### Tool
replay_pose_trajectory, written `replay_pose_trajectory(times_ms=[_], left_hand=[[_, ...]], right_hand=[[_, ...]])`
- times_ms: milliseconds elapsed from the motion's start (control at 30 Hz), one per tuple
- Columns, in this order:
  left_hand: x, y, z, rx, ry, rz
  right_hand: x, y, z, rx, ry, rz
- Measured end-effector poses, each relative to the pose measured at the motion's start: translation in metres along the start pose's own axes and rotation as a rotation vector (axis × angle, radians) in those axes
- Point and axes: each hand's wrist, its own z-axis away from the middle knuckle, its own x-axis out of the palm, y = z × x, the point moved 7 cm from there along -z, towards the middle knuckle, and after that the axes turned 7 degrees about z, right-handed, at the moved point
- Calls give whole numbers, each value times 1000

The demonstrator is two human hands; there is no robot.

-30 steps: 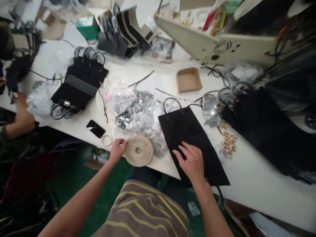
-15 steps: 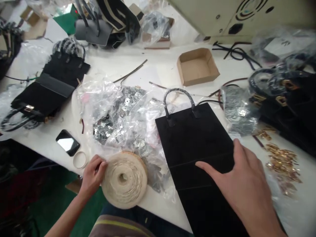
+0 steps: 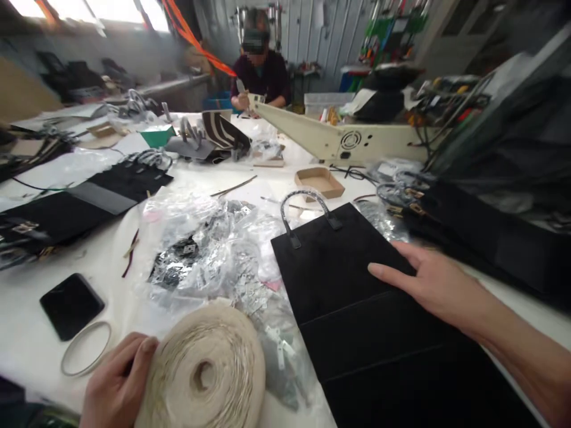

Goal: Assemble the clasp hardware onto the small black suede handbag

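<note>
A flat black handbag panel with a film-wrapped loop handle lies in front of me, tilted, its lower end running out of view. My right hand grips its right edge, thumb on top and the other fingers mostly hidden underneath. At the lower left, my left hand is closed beside a large roll of cream tape, touching its left rim. Whatever lies between those curled fingers is hidden. Behind the roll, clear plastic bags hold many small silver metal plates.
A black phone and a thin pale ring lie left. Black bag pieces rest behind them; more black bags stand right. A cardboard tray sits before a cream machine. A person sits across the table.
My view has tipped up, bringing the far room and the seated person into sight. The right hand still grips the panel, and the left hand stays beside the roll.
</note>
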Motion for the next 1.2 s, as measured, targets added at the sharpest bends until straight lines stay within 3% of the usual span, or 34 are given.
replay_pose_trajectory(times_ms=[133,333,567,700,867,1033,1200], left_hand=[[0,5,-3,14,-14,136],[-2,0,-2,13,27,203],[-2,-12,-4,15,-25,278],[-13,-19,-12,-32,-132,411],[-30,6,2,-26,-348,453],[-15,14,18,-141,-490,679],[-8,11,21,-145,-482,739]], right_hand=[[-17,-29,43,-17,29,-220],[-63,-66,111,-85,291,-195],[-85,-97,174,-142,366,-239],[-97,-113,207,-158,431,-239],[-116,-137,247,-227,617,-283],[-120,-159,273,-265,717,-331],[-117,-185,292,-342,715,-336]])
